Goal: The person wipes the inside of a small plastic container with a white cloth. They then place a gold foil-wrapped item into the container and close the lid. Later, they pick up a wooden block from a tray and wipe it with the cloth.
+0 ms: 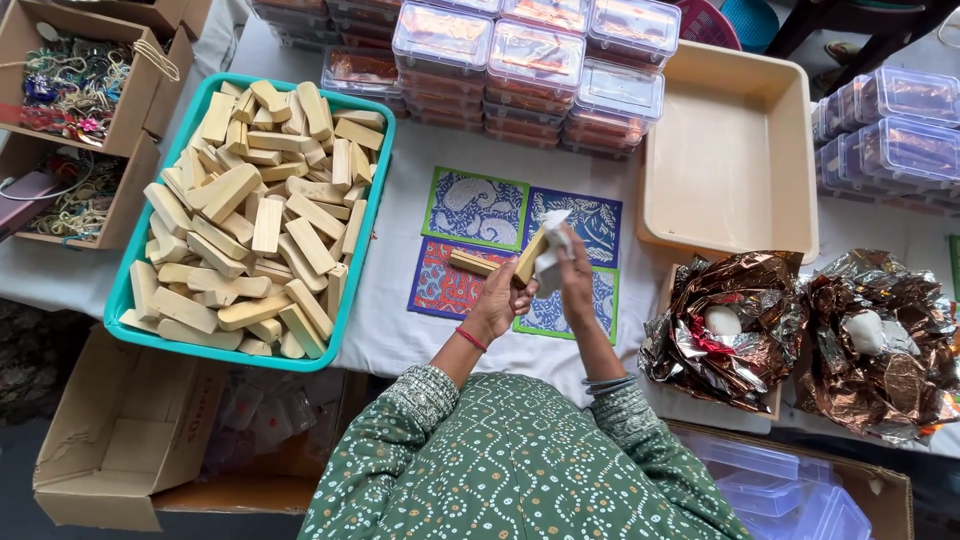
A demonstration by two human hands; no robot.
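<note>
My left hand [497, 298] holds a pale wooden block [530, 257] upright over the patterned cards [478, 208]. My right hand [574, 262] presses a white cloth [553, 250] against the top of that block. A second wooden block [472, 263] lies flat on the cards just left of my left hand. Four square cards with blue, green and red paisley prints lie on the white table under both hands. A teal tray [377, 215] heaped with several similar wooden blocks [255, 215] stands to the left.
An empty beige tray [728, 150] sits at the right rear. Stacks of clear lidded boxes [530, 65] line the back. Crumpled bronze foil bundles [725, 325] lie at right. Cardboard boxes [110, 430] stand at lower left, and a box with beaded threads [75, 80] at upper left.
</note>
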